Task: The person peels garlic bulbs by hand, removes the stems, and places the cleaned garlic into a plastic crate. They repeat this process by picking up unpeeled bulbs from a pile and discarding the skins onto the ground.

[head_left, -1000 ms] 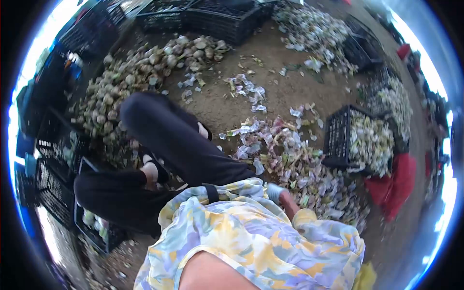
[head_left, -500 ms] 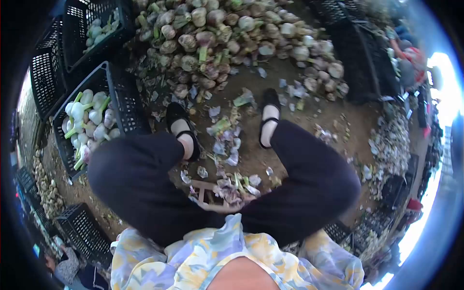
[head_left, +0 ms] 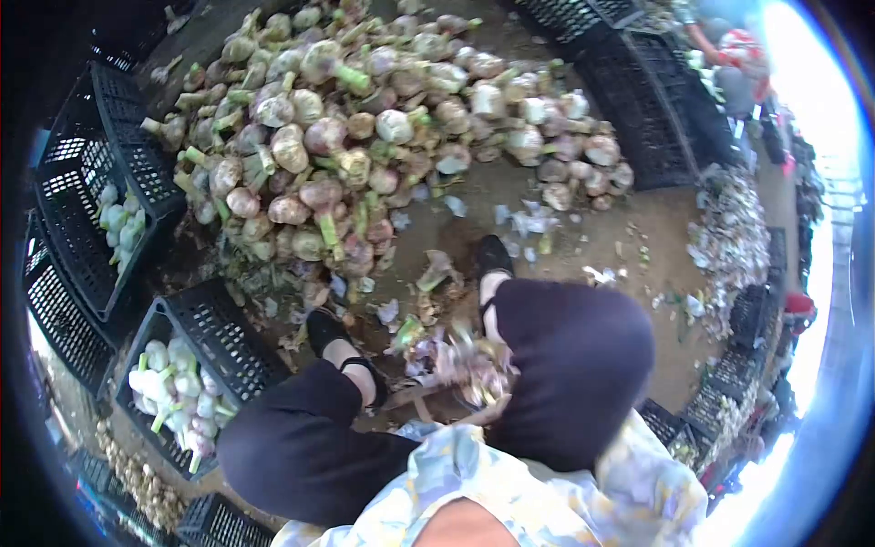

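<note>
Neither my left hand nor my right hand shows in the head view. A large pile of garlic bulbs (head_left: 319, 137), some with green stem stubs, lies on the ground beyond my feet. On the left stands a black crate (head_left: 228, 337) holding cleaned white garlic (head_left: 179, 392). Between my bent legs are garlic peelings (head_left: 465, 365), partly blurred, around a low wooden frame (head_left: 419, 406). My black shoes rest on the dirt on either side of loose skins.
Another black crate (head_left: 114, 182) with some white garlic stands tilted at the upper left. Dark crates (head_left: 629, 100) stand at the upper right, near a person in red (head_left: 743, 59). A heap of peelings (head_left: 729, 232) lies on the right.
The view has shifted, so the garlic pile shows more fully and the left crates sit lower. My legs appear turned and lower in the frame. The peelings between them are now blurred.
</note>
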Demonstrator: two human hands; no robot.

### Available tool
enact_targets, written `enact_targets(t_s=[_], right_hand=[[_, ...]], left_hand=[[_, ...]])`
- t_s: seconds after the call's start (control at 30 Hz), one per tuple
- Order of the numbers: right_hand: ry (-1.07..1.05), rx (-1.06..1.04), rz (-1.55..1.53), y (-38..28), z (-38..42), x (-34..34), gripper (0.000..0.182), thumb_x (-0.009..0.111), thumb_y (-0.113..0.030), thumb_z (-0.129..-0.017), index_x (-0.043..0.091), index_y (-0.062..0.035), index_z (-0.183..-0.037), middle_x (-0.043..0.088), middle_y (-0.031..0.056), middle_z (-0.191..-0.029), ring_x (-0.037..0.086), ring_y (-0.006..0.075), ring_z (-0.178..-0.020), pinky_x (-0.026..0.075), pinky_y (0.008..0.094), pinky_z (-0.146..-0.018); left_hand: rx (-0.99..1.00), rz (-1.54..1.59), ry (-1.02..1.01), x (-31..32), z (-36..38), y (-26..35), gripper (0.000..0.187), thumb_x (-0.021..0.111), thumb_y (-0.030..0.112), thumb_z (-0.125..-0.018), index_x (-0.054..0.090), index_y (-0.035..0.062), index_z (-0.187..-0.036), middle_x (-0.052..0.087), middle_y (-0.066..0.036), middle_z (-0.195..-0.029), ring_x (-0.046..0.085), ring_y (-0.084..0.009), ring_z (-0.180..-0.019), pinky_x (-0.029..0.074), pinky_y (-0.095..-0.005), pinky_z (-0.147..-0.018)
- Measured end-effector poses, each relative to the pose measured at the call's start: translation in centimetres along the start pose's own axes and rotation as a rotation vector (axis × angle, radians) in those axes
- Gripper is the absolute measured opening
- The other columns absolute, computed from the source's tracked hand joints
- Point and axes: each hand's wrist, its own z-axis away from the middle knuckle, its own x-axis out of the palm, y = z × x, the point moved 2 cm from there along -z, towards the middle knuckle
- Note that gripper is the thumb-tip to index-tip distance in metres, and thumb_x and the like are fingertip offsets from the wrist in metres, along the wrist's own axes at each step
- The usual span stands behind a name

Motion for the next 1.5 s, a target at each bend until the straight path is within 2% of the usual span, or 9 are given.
enact_targets(t_s=[0.4, 0.5, 0.63, 0.8, 1.07, 1.13, 1.17, 1.23, 1.5], right_hand=[[0.365, -0.390, -0.127, -6.9, -15.4, -20.6, 0.057, 0.055, -0.031, -0.076, 0.046, 0.0044, -0.119, 0.052, 0.0245, -0.114, 0.048, 0.0360, -0.109, 0.037, 0.0388, -0.095], [0.804, -0.436, -0.091, -12.9, -20.0, -28.6, 0.058, 0.052, -0.034, -0.077, 0.043, 0.0008, -0.123, 0.048, 0.0271, -0.117, 0.046, 0.0397, -0.109, 0.038, 0.0408, -0.093], [0.726, -0.534, -0.364, -20.2, -18.6, -33.4, 0.041, 0.054, -0.033, -0.081, 0.056, -0.0005, -0.106, 0.058, 0.0230, -0.103, 0.054, 0.0386, -0.094, 0.043, 0.0413, -0.080], [0.810, -0.454, -0.114, -14.3, -19.5, -21.0, 0.034, 0.050, -0.027, -0.085, 0.058, -0.0002, -0.105, 0.060, 0.0180, -0.101, 0.057, 0.0273, -0.091, 0.042, 0.0350, -0.083], [-0.016, -0.769, -0.179, -12.5, -3.0, -2.7, 0.023, 0.056, -0.020, -0.078, 0.061, -0.0061, -0.096, 0.059, 0.0129, -0.098, 0.056, 0.0289, -0.090, 0.043, 0.0360, -0.081], [0.038, -1.128, -0.289, -20.3, 0.0, -3.4, 0.021, 0.058, -0.019, -0.077, 0.062, -0.0076, -0.094, 0.059, 0.0116, -0.098, 0.056, 0.0293, -0.090, 0.044, 0.0363, -0.080], [0.117, -1.307, -0.222, -24.4, 0.7, -4.5, 0.022, 0.058, -0.021, -0.076, 0.062, -0.0081, -0.093, 0.059, 0.0124, -0.097, 0.056, 0.0300, -0.091, 0.043, 0.0372, -0.082], [0.297, -1.492, 0.074, -28.3, -0.9, -4.3, 0.024, 0.056, -0.025, -0.075, 0.061, -0.0097, -0.094, 0.057, 0.0144, -0.096, 0.054, 0.0315, -0.093, 0.041, 0.0396, -0.084], [0.080, -0.535, 0.108, -4.5, -6.2, -4.5, 0.029, 0.053, -0.027, -0.078, 0.060, -0.0065, -0.097, 0.058, 0.0152, -0.098, 0.054, 0.0291, -0.093, 0.041, 0.0375, -0.083]], left_hand=[[0.126, 0.018, 0.235, -4.5, 6.3, 0.8, 0.022, 0.052, 0.009, -0.080, 0.059, -0.0057, -0.095, 0.061, -0.015, -0.092, 0.058, -0.0200, -0.081, 0.044, -0.0290, -0.080], [0.188, 0.041, 0.529, -9.8, 10.9, 3.6, 0.022, 0.052, 0.008, -0.080, 0.060, -0.0059, -0.095, 0.061, -0.015, -0.093, 0.058, -0.0204, -0.082, 0.044, -0.0292, -0.081], [0.649, -0.013, 1.016, -10.8, 14.4, 14.8, 0.022, 0.052, 0.008, -0.080, 0.060, -0.0061, -0.095, 0.061, -0.016, -0.095, 0.059, -0.0209, -0.083, 0.045, -0.0294, -0.082], [0.509, -0.207, 0.200, 7.8, 0.4, 24.1, 0.023, 0.057, 0.015, -0.082, 0.061, 0.0079, -0.103, 0.062, -0.011, -0.099, 0.058, -0.0221, -0.093, 0.042, -0.0313, -0.085], [-0.077, -0.163, 0.040, 21.7, -10.7, -13.1, 0.037, 0.058, 0.029, -0.077, 0.057, 0.0009, -0.101, 0.061, -0.022, -0.092, 0.058, -0.0401, -0.085, 0.046, -0.0419, -0.076], [0.317, -0.435, -0.248, 24.9, -3.2, -4.9, 0.032, 0.052, 0.025, -0.081, 0.056, 0.0017, -0.103, 0.063, -0.017, -0.087, 0.060, -0.0328, -0.075, 0.047, -0.0425, -0.068], [1.132, -0.300, -0.157, 29.9, -3.4, -9.2, 0.028, 0.053, 0.025, -0.082, 0.060, 0.0025, -0.096, 0.063, -0.011, -0.075, 0.057, -0.0252, -0.062, 0.045, -0.0396, -0.059], [0.705, -0.192, -0.591, 30.0, -0.9, -5.3, 0.028, 0.054, 0.026, -0.082, 0.061, 0.0028, -0.096, 0.062, -0.009, -0.073, 0.056, -0.0231, -0.061, 0.045, -0.0382, -0.058], [0.171, 0.022, -0.520, 19.1, -0.9, 8.8, 0.026, 0.058, 0.026, -0.082, 0.062, 0.0033, -0.093, 0.059, -0.003, -0.068, 0.051, -0.0131, -0.058, 0.043, -0.0300, -0.054]])
